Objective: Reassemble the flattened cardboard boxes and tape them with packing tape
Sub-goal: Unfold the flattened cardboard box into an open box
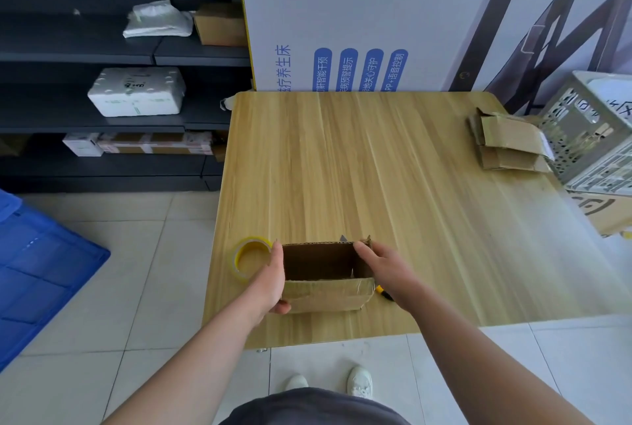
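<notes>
Near the front edge of the table (376, 168), the opened box (325, 298) stands with the left hand (273, 279) and right hand (379, 267) each in a clamped grip on a side wall, so uneven squeezing could collapse it flat.

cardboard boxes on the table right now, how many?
3 visible. One opened box at the near edge, held between left hand and right hand. Two flattened boxes stacked at the far right corner beside the grey crate; more may hide in that stack.

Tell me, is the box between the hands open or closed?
Open. The box shows its dark inside from above; no flap covers it. The left hand and right hand hold its sides.
</notes>
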`<state>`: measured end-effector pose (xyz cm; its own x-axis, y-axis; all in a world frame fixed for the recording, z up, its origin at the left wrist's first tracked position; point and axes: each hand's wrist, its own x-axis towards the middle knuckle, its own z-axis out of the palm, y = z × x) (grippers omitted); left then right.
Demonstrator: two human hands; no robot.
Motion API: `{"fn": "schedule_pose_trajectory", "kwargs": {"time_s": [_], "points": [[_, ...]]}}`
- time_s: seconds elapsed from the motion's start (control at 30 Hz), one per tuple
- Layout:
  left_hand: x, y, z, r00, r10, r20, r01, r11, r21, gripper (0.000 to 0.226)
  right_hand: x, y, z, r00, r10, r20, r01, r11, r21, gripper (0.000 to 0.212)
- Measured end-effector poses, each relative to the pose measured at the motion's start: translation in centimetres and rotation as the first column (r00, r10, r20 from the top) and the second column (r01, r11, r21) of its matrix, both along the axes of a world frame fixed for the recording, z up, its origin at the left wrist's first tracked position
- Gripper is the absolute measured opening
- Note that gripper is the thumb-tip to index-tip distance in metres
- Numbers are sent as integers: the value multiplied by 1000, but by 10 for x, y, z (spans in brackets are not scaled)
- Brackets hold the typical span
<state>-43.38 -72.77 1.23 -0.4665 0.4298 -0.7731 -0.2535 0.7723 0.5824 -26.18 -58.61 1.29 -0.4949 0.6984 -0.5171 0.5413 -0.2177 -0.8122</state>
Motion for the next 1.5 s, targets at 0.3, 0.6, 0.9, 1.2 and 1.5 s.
{"fn": "schedule_pose_trajectory", "kwargs": {"time_s": [0.3, 0.6, 0.9, 1.2, 1.5], "points": [[0, -5, 5, 993, 79, 92, -81, 996, 24, 88, 0, -9, 0, 994, -97, 54, 82, 971, 226, 45], [-3, -16, 5, 707, -12, -707, 290, 917, 274, 16, 14, -15, 0, 969, -244, -25, 240, 920, 310, 25], [-10, -14, 3, 703, -50, -710, 379, 871, 313, 47, 22, -14, 0, 963, -238, -127, 269, 887, 377, 22], [-13, -14, 4, 834, -175, -524, 390, 858, 333, 28, 14, -11, -1, 996, -68, -57, 88, 839, 537, 33], [-28, -17, 7, 876, -330, -352, 440, 846, 300, 97, 15, -6, 9, 965, 228, 127, -260, 792, 552, 78]]}}
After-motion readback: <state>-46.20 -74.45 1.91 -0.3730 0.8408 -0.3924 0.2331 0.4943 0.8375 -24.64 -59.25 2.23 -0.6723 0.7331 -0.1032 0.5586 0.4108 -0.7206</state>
